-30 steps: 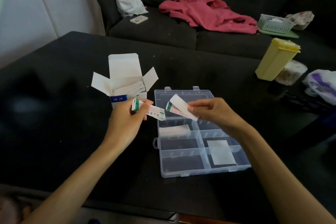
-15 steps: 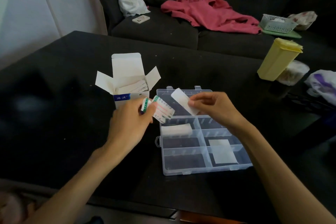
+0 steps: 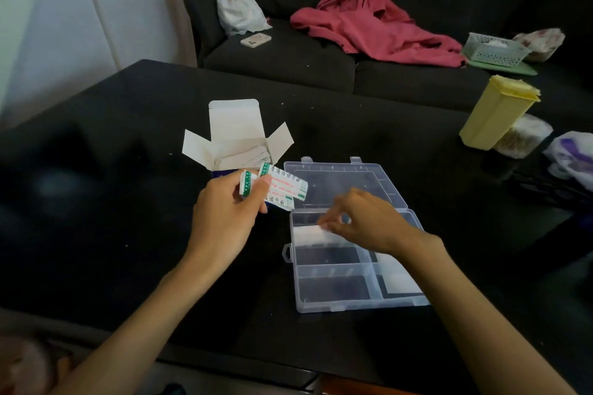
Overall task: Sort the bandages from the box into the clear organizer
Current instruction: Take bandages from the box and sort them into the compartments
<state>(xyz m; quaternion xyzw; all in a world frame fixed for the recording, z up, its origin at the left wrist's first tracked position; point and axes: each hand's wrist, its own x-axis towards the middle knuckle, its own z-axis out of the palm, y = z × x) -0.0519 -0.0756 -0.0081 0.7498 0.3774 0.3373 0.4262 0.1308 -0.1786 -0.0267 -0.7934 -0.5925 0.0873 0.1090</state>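
head view: at a black table (image 3: 96,234), the right hand (image 3: 362,221) lowers a white bandage (image 3: 309,232) into an upper-left compartment of the clear organizer (image 3: 353,301), fingertips pinching its end. the left hand (image 3: 224,215) grips a fan of green-edged bandages (image 3: 282,189), thumb pressed across them, beside the open box (image 3: 237,141), where more strips show. the strip looks best laid flat on the white stack before the pinch lets go, so nothing catches a divider. a square pad (image 3: 396,277) lies in a right-hand compartment. a yellow container (image 3: 494,112) stands well apart, and a red garment (image 3: 369,22) on the sofa (image 3: 288,64) obstructs nothing.
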